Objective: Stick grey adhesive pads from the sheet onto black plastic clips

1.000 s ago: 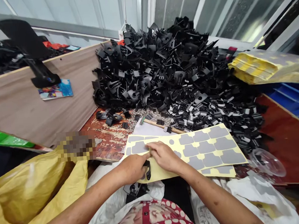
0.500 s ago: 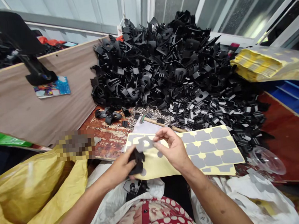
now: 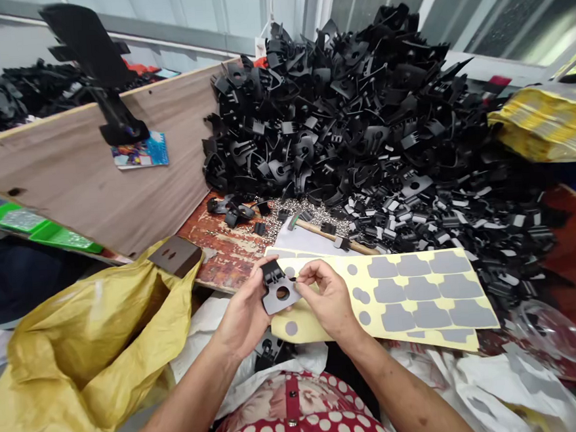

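My left hand (image 3: 243, 314) is closed on a black plastic clip part (image 3: 271, 274), holding its flat face up with a round hole showing. A grey sticker (image 3: 275, 304) with a matching hole appears to lie over that face. At the right edge of the face, my right hand (image 3: 329, 298) pinches thumb and forefinger together; the sticker's edge there is mostly hidden by the fingertips. Beneath both hands lies a pale yellow backing sheet (image 3: 306, 331) with rows of grey stickers on its right side and a few round grey dots.
Behind stands a high heap of black plastic parts (image 3: 311, 122), with smaller clips (image 3: 406, 214) at its right foot. A hammer (image 3: 333, 235) lies near tiny metal pieces. A wooden board (image 3: 178, 138) closes the left; a yellow sack (image 3: 101, 361) and clear plastic bowl (image 3: 555, 332) flank me.
My left hand has turned the clip part face up and moved right. The grey sticker, held apart in my right hand before, is now at the part's face. The view has shifted left.
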Demonstrator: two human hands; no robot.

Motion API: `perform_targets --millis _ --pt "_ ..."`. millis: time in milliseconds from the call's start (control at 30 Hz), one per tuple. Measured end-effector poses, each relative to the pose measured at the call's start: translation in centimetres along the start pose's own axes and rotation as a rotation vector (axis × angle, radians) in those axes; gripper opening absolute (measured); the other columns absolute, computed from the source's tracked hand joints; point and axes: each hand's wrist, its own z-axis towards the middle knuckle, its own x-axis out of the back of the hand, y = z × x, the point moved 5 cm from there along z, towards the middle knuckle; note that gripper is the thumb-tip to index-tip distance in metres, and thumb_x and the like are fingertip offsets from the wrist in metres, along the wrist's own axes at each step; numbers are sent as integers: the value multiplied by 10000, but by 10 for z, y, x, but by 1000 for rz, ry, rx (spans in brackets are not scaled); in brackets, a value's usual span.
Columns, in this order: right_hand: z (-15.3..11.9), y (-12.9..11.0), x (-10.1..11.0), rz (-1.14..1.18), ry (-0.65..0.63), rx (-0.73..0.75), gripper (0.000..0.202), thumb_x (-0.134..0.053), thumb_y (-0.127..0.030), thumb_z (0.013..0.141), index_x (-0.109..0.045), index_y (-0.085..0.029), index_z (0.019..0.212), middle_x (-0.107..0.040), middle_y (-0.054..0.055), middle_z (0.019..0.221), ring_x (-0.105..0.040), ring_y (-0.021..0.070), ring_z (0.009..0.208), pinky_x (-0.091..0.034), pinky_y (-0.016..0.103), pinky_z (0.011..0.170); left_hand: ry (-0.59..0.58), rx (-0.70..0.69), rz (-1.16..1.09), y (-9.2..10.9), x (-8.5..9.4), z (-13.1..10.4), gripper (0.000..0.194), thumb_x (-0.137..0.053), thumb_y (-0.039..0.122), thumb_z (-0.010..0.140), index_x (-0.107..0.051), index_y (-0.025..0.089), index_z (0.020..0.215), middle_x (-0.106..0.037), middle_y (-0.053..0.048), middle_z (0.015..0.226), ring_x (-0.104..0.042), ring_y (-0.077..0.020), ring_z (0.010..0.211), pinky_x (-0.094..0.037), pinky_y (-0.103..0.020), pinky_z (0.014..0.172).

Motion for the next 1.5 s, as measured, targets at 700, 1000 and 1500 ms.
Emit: perform_targets --millis 700,1000,1500 --pt "-5 -3 -7 -208 -25 95 115 -615 -154 812 -592 -232 892 -655 -7 824 -637 157 752 -548 283 733 57 -126 304 -8 7 3 614 -770 242 748 -494 301 1293 -588 16 984 -575 -146 745 -509 -261 646" --pt "-29 -12 -22 -686 -64 504 290 -548 -136 918 -545 -222 1195 -518 173 1314 -577 308 1214 -533 484 980 302 -382 595 -9 17 6 394 -716 285 816 -531 262 1163 -583 -2 1068 -574 -186 998 -471 -294 906" --pt "-76 -15 59 -915 -623 333 231 -658 -262 949 -674 -270 1180 -708 63 947 -627 275 910 -482 490 909 375 -352 817 38 62 -36 545 -774 324 786 -542 308 1279 -593 -6 1017 -609 -173 774 -540 -246 599"
